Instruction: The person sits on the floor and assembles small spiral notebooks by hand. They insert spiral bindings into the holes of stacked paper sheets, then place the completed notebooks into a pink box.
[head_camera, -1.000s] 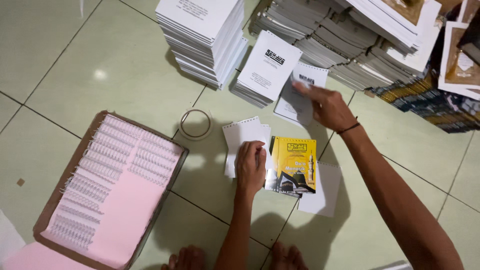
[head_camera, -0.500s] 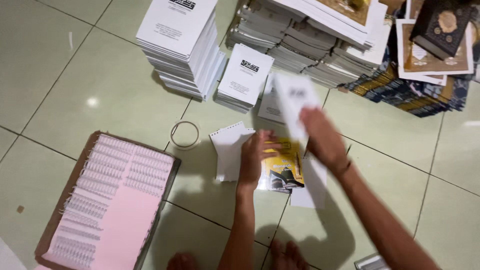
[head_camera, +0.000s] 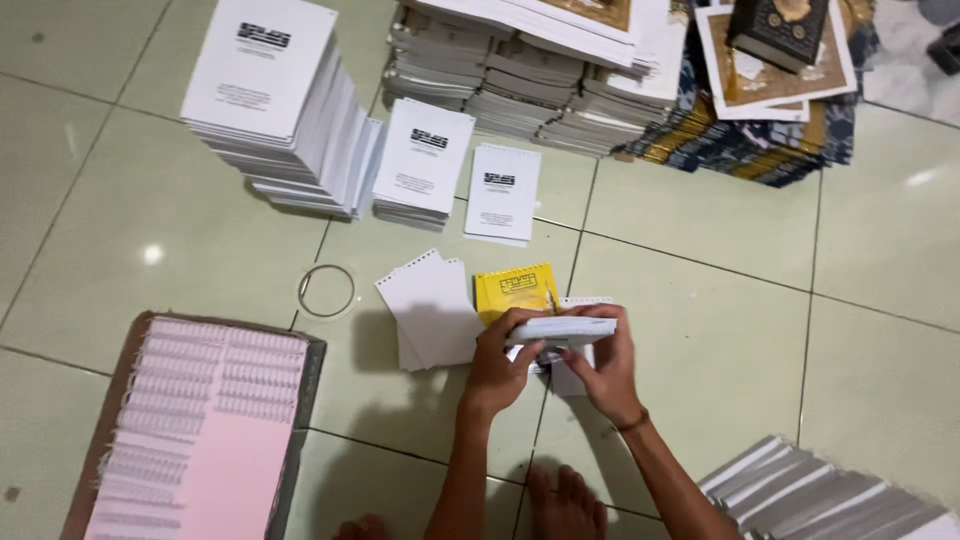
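Note:
Both my hands hold a thin white stack of punched pages (head_camera: 562, 329) edge-on, just above the floor. My left hand (head_camera: 498, 362) grips its left end and my right hand (head_camera: 606, 367) its right end. Under them lies a yellow printed cover (head_camera: 512, 290) on the tiles. A loose white pile of punched sheets (head_camera: 428, 306) rests to the left of the cover. More white paper shows beneath my right hand.
White printed page stacks (head_camera: 270, 95) (head_camera: 425, 160) (head_camera: 503, 192) stand ahead, with taller piles (head_camera: 530, 90) and dark covers (head_camera: 770, 110) behind. A tape ring (head_camera: 327, 291) lies on the floor. A cardboard tray of wire bindings (head_camera: 200, 420) sits left. Bound booklets (head_camera: 830, 495) lie right. My feet (head_camera: 565, 505) are below.
My right hand brought a white stack from the far piles down to the yellow cover. My left hand lifted off the cover and took the stack's other end.

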